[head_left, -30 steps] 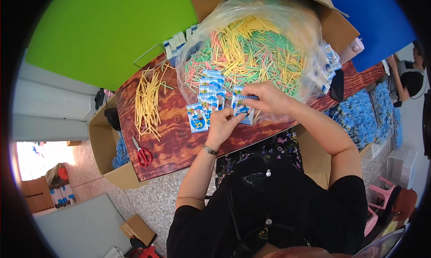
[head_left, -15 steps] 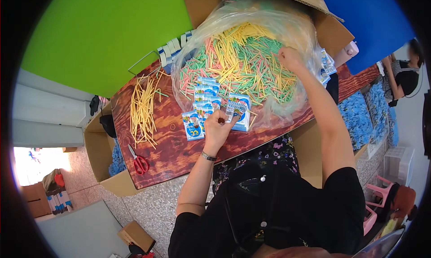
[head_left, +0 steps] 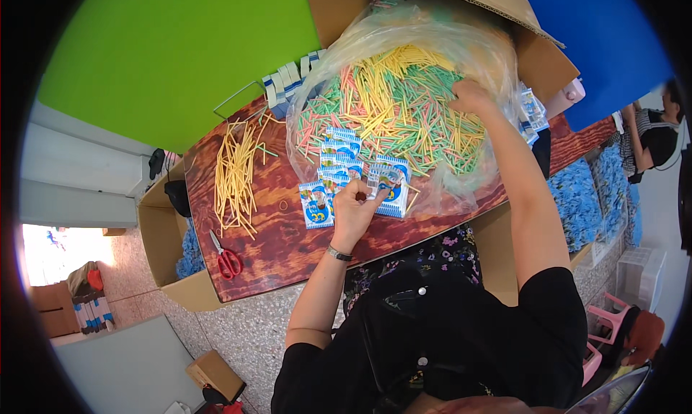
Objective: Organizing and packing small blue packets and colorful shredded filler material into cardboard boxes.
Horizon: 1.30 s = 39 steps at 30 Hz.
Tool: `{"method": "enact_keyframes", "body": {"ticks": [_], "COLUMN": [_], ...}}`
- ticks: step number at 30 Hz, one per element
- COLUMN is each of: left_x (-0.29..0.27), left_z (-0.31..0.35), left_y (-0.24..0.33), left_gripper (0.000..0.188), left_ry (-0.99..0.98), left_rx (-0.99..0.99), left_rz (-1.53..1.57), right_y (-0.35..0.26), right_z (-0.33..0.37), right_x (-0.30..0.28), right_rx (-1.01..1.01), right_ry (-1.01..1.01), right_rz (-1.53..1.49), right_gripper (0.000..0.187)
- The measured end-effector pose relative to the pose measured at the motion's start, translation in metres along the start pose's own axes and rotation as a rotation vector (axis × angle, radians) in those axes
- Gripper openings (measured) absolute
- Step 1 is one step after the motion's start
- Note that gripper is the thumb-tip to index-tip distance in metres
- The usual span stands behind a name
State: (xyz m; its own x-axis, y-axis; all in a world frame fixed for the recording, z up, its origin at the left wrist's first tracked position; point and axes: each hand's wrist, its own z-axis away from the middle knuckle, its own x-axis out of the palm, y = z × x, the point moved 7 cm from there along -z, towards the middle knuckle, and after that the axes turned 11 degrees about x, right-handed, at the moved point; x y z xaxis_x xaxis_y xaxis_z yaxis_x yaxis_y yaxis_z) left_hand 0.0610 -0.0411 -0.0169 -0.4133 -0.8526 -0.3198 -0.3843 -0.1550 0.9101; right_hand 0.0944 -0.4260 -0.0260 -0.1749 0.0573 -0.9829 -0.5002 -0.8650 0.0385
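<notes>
My left hand (head_left: 353, 210) is closed over the near edge of the table, with a small blue-and-white packet (head_left: 388, 177) pinched at its thumb and fingers. Just left of it, several similar packets (head_left: 317, 210) lie overlapping in a column. My right hand (head_left: 471, 97) reaches far into a heap of thin yellow, green and pink sticks (head_left: 393, 111). Its fingers are curled down among the sticks, and what they grip is hidden. A clear plastic bag (head_left: 497, 60) surrounds the heap and spreads from a cardboard box (head_left: 544, 60).
Loose yellow sticks (head_left: 236, 172) lie on the red-brown wooden table (head_left: 288, 252) at left. Red-handled scissors (head_left: 228, 261) rest by the table's left corner. Blue-and-white bundles (head_left: 282, 82) stand against the green wall. Blue items in bags (head_left: 577, 194) and another person (head_left: 652, 136) are at right.
The view has shifted slightly, so the table and bag sit a little lower and further right. My right hand's fingers have moved lower into the sticks. My left hand stays at the packet.
</notes>
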Motion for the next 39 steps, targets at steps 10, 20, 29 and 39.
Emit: {"method": "enact_keyframes", "body": {"ticks": [10,20,29,39], "left_x": [-0.007,-0.005,0.008,-0.008], "left_z": [-0.005,-0.009,-0.016,-0.012], "left_y": [0.016,0.013,0.007,0.034], "left_gripper": [0.034,0.034,0.028,0.028], "left_ry": [0.084,0.115,0.202,0.295], "left_rx": [0.013,0.138,0.157,0.342], "left_rz": [0.04,-0.038,-0.045,-0.155], "right_y": [-0.003,-0.026,-0.107,-0.153], "right_z": [0.006,0.074,0.168,0.187], "right_x": [0.012,-0.059,-0.118,-0.135], "right_rx": [0.123,-0.108,-0.366,-0.711], "right_ry": [-0.091,-0.338,-0.697,-0.208], "right_rz": [-0.07,-1.109,-0.926,-0.268], "right_gripper": [0.044,0.034,0.027,0.026]}}
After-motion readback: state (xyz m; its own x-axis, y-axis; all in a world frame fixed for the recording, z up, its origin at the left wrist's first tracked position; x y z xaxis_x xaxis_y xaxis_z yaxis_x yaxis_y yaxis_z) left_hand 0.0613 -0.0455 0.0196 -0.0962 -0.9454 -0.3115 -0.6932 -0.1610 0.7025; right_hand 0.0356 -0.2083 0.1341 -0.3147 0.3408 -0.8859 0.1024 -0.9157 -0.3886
